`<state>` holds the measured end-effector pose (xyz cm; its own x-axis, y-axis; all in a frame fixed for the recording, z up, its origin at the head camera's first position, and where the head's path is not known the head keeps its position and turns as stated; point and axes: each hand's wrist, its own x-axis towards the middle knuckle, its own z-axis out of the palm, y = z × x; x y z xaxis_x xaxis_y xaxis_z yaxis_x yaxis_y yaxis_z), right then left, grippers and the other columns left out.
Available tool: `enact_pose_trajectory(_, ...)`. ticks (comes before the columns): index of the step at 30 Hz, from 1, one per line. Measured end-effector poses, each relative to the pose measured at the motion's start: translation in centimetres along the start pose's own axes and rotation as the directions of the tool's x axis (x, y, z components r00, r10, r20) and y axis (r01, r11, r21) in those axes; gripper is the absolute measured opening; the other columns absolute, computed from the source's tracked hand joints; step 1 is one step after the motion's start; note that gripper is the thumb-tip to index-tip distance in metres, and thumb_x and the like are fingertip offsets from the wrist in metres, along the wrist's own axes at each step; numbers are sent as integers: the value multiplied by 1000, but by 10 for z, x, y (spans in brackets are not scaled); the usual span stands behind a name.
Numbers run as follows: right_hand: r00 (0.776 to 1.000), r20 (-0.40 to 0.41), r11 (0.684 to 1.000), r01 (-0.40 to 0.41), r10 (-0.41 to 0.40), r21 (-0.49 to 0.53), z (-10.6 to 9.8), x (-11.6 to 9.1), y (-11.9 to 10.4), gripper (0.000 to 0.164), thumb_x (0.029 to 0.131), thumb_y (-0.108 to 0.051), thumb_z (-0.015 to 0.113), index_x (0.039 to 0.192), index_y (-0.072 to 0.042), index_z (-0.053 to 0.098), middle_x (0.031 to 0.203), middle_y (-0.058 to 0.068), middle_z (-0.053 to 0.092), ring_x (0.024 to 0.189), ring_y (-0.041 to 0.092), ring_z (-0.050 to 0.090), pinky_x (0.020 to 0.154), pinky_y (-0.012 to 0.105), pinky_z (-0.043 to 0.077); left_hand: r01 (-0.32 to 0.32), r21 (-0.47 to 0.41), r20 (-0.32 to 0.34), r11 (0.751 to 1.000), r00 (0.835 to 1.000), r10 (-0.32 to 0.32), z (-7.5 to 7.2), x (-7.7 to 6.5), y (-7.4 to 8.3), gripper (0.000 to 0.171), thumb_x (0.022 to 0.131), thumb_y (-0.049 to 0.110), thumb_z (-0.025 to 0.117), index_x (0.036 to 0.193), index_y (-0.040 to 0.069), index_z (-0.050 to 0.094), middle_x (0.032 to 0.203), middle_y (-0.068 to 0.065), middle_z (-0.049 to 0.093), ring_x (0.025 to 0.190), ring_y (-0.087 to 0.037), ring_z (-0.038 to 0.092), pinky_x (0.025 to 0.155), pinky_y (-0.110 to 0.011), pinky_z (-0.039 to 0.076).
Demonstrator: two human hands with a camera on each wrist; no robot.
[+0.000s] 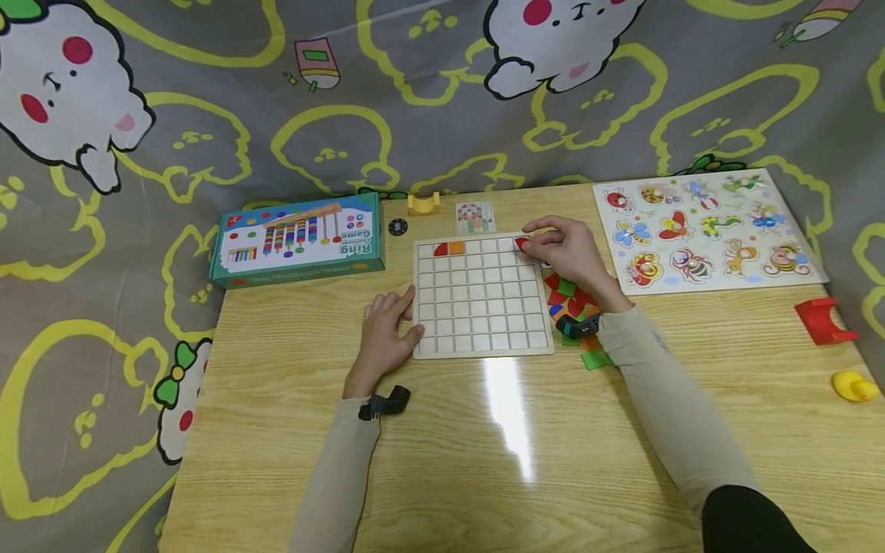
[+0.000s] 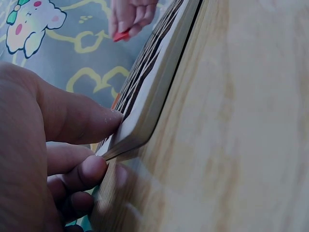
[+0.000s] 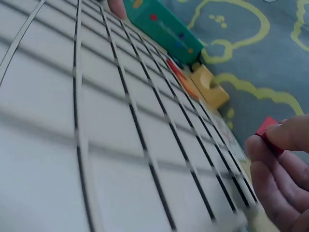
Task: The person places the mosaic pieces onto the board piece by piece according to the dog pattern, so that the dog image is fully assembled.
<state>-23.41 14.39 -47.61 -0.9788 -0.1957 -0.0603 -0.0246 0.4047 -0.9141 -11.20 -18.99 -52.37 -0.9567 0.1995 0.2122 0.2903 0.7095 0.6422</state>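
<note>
Clock is centred on the grid board, head view, 12 = far side.

Backdrop cloth (image 1: 449, 138): grey, yellow outlines, white cartoon animals, some creases; runs along the far side of the table and down the 9 side. Table (image 1: 276, 430): pale wood grain, glossy, one bright glare streak just below the board near 6. Two beige sleeves (image 1: 339, 476) reach in from 7 and 4, black device on each wrist.

Insect puzzle (image 1: 664, 283): flat on table between 2 and 3, pieces seated. Green Ring Game box (image 1: 297, 265): between 9 and 10, back near the cloth. Grid board (image 1: 477, 292): flat, mid-table.

Hands apart. Left hand (image 1: 386, 338) at 8, thumb and fingertips against the board's edge. Right hand (image 1: 567, 250) at 2, thumb and fingers pinching a red tile (image 1: 522, 243) above the board's far corner at 1.

Loose tile pile (image 1: 556, 298): 3, beside the board, partly under the right wrist. Red block (image 1: 819, 322): past 3, table edge. Yellow duck (image 1: 853, 386): between 3 and 4. Pattern card (image 1: 475, 218): 12. Yellow arch block (image 1: 423, 204): 11. Black disc (image 1: 397, 227): 10. Smallest: one red piece (image 1: 441, 250) and one orange piece (image 1: 457, 247), side by side in the far row, near 11.
</note>
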Motion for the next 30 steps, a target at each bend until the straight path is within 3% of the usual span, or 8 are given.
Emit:
enact_pose_trajectory(5, 999, 11, 997, 29, -30, 77, 20, 11, -7, 31, 87, -28, 76, 113, -12, 75, 106, 8, 75, 90, 17, 72, 76, 23, 53, 5, 2, 1, 1000, 1000, -5, 0, 0, -1, 68, 83, 21, 67, 146, 6, 48, 86, 1, 51, 80, -19, 34, 76, -34, 23)
enact_pose_trajectory(9, 999, 9, 997, 43, -44, 70, 34, 19, -9, 32, 84, -23, 79, 114, -13, 75, 108, 8, 74, 90, 13, 72, 78, 22, 53, 2, 1, 3, 1000, 1000, -2, 1, 0, -2, 67, 83, 21, 67, 146, 6, 48, 86, 1, 51, 81, -19, 35, 76, -34, 23)
enact_pose_trajectory(14, 996, 12, 995, 85, -84, -50, 47, 29, -11, 30, 84, -17, 78, 114, -13, 76, 103, 8, 75, 86, 14, 72, 75, 24, 54, 4, 8, 0, 1000, 1000, -4, 1, 1, -2, 67, 83, 21, 68, 146, 6, 48, 85, 1, 51, 80, -19, 35, 76, -34, 23)
enact_pose_trajectory(20, 984, 81, 963, 174, -161, -206, 55, 35, -13, 27, 86, -19, 76, 112, -10, 76, 96, 7, 74, 80, 17, 68, 73, 33, 52, -1, 7, 5, 1000, 1000, 1, 0, 1, -2, 67, 84, 21, 68, 146, 6, 48, 85, 0, 51, 80, -19, 35, 76, -35, 22)
enact_pose_trajectory(30, 976, 120, 920, 211, -181, -331, 64, 39, -17, 25, 83, -22, 78, 104, -8, 75, 91, 8, 70, 78, 21, 63, 72, 36, 49, 0, 2, 3, 1000, 1000, 0, 1, 1, -4, 68, 84, 21, 67, 146, 6, 47, 85, 2, 50, 80, -19, 34, 76, -34, 22)
